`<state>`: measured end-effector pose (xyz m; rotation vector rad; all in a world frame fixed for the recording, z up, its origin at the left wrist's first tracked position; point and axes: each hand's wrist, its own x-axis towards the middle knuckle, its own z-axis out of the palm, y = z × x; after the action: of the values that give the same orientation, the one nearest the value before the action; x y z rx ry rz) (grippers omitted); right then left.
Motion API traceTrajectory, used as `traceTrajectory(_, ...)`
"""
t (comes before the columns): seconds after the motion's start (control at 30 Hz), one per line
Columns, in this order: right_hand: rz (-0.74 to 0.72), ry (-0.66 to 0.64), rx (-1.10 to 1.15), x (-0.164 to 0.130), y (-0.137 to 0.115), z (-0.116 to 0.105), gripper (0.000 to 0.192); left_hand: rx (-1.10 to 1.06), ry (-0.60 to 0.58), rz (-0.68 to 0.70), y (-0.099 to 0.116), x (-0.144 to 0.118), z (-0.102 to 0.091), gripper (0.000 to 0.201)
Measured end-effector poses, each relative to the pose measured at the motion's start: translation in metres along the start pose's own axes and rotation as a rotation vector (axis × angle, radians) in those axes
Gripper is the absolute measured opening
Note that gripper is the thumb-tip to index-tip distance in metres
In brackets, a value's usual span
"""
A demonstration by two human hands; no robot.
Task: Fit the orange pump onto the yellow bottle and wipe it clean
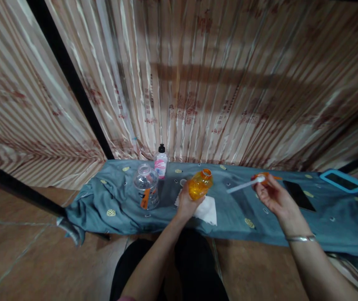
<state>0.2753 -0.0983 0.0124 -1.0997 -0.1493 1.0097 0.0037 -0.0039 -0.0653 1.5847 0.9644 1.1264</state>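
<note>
No readable writing: pink-labelled bottle (161,162), orange bottle (199,184).

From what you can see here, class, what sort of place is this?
Probably a room in a home, not a workshop: striped curtains hang behind a low surface draped in blue cloth, the floor is tiled, and small bottles stand on the cloth.
</note>
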Motion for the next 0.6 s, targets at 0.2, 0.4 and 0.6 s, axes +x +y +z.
traceTrajectory(0.2,-0.25,0.044,0.0,0.007,-0.033,0.039,0.011,0.023,0.031,-0.025,0.004,0.0,0.0,0.058)
traceTrajectory(0.4,-0.546,-0.018,-0.203,-0.016,-0.064,0.069,0.016,0.013,0.032,-0.035,0.005,0.0,0.002,0.06)
traceTrajectory(0.6,-0.779,-0.303,-0.462,-0.054,-0.075,0.117,0.007,0.009,-0.004,-0.054,0.006,0.0,0.003,0.061)
